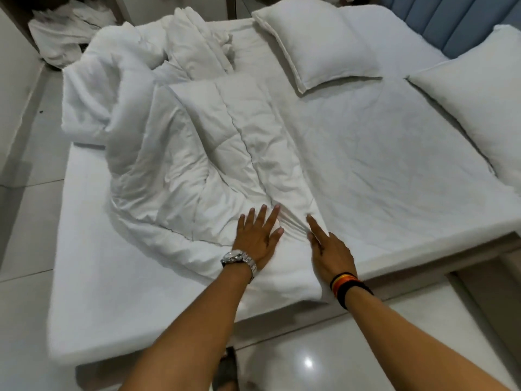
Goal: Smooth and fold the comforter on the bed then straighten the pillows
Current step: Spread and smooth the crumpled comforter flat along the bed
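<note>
White comforter (180, 153) lies bunched & creased on left half of bed (380, 176), near corner flat at bed edge, far part heaped toward far-left. Left hand (258, 239) flat, fingers spread, palm down on near comforter corner, not gripping; silver wristwatch (239, 258) on that wrist. Right hand (328, 246) just beside it to the right, fingers extended & pressing fabric, nothing grasped; black/orange wristbands (348, 286) on wrist. Small wrinkles fan betw both hands. Two white pillows: one (315, 43) far centre, one (479, 108) far right by blue headboard (456, 21). Glossy tile floor (310, 359) near.
</note>
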Available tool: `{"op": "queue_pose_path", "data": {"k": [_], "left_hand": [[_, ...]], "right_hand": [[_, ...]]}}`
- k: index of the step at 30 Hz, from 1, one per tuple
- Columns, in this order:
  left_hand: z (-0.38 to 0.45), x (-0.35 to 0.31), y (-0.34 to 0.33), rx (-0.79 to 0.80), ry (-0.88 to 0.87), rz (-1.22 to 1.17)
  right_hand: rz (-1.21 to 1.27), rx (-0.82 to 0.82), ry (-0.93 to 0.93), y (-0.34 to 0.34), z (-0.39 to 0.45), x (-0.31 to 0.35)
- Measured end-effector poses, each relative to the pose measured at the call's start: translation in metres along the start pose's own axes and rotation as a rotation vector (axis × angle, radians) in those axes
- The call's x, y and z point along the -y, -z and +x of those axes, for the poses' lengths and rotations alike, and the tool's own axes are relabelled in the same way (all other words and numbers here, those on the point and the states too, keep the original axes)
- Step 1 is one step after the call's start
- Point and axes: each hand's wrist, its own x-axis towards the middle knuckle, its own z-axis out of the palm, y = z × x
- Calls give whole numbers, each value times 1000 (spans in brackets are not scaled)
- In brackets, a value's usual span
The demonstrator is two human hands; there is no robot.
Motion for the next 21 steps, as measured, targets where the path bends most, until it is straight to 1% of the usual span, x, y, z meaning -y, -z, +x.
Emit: {"op": "queue_pose_path", "data": {"k": [2,6,8,10,12,14,15,17,19,21], "left_hand": [[-28,-31,-28,39,-7,10],[-79,-98,-81,80,-12,57],[-104,-122,-93,99,-20,47],[-121,-126,-95,73,-46,53],[-140,-99,-80,-65,-17,80],[-157,-49,-57,-264,99,62],[-165,-21,-45,-365,172,50],[-177,40,-21,-524,337,16],[-180,95,-2,-592,493,-33],[-170,138,14,-569,574,-93]], "right_hand": [[-14,15,-14,6,-38,-44],[-3,-37,-21,13,-101,-119],[-19,4,-57,13,-125,-140],[-94,81,-122,10,-135,-150],[-147,137,-169,4,-145,-138],[-238,136,-154,-5,-146,-112],[-268,123,-116,-10,-144,-95],[-292,101,35,-24,-130,-51],[-283,86,197,-43,-111,-1],[-249,96,317,-65,-90,46]]}}
